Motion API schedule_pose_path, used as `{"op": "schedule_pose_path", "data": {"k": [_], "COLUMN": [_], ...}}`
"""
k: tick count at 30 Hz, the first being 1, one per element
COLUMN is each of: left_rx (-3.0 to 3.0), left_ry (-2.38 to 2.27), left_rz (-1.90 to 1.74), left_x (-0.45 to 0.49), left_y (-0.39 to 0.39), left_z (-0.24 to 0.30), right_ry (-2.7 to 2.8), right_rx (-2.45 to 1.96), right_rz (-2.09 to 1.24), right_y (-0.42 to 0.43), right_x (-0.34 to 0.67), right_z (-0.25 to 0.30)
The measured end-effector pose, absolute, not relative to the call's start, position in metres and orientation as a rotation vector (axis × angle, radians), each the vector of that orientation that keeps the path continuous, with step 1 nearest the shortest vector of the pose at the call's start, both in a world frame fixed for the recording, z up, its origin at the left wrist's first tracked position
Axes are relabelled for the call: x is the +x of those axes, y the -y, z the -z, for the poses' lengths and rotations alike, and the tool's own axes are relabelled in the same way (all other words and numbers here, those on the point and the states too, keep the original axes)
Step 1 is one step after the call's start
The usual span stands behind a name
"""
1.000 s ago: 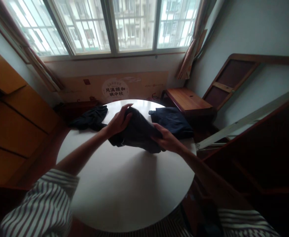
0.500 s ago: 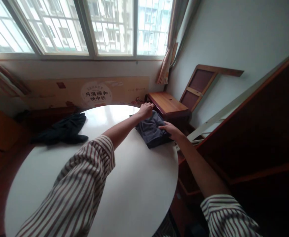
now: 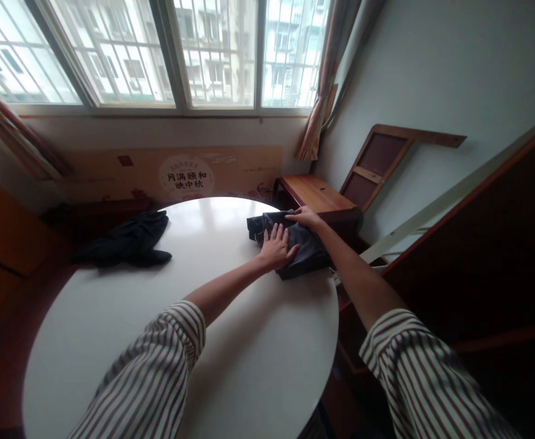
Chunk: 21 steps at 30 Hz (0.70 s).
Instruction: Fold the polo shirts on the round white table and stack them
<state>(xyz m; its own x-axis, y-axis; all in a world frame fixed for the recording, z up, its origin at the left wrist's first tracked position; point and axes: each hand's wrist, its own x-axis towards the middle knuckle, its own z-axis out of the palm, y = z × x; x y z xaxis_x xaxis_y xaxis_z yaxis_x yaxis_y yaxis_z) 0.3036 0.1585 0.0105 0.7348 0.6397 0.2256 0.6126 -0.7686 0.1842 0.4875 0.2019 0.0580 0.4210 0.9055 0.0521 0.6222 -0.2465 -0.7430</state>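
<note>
On my feed, the left hand [image 3: 276, 247] lies flat, fingers spread, on the folded clothes [image 3: 304, 262] at the right of the table [image 3: 158, 341]. The right hand [image 3: 306, 217] touches their far edge; I can't tell whether it grips. A crumpled garment [image 3: 128, 241] lies left.

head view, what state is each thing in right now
left hand: open, fingers spread, palm down on the folded clothes
right hand: fingers at the far edge of the folded clothes; grip unclear
folded clothes: dark, folded, lying near the table's right edge
dark garment: crumpled, lying at the table's left edge
right curtain: gathered to the window's side
left curtain: gathered to the other side
</note>
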Motion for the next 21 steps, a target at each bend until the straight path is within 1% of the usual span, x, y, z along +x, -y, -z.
{"op": "schedule_pose_path", "data": {"k": [4,10,14,17,21], "left_rx": [2.84,2.848,2.853,2.936,3.126], "left_ry": [-1.01,-0.874,-0.85,-0.75,-0.536], "left_rz": [-0.482,-0.474,-0.544,-0.604,-0.588], "left_x": [0.302,0.302,0.291,0.279,0.274], "left_y": [-0.157,-0.142,-0.13,-0.122,-0.114], "left_z": [-0.008,-0.002,0.0,0.001,0.003], "right_ry": [1.347,1.389,1.631,1.93,2.065], "right_rx": [-1.942,-1.938,-1.894,-1.841,-1.812], "right_rz": [-0.406,-0.146,0.04,0.06,0.032], "right_y": [-0.206,-0.198,-0.198,-0.207,-0.224], "right_x": [0.492,0.493,0.482,0.47,0.453], "right_z": [-0.047,-0.048,-0.055,-0.062,-0.066]}}
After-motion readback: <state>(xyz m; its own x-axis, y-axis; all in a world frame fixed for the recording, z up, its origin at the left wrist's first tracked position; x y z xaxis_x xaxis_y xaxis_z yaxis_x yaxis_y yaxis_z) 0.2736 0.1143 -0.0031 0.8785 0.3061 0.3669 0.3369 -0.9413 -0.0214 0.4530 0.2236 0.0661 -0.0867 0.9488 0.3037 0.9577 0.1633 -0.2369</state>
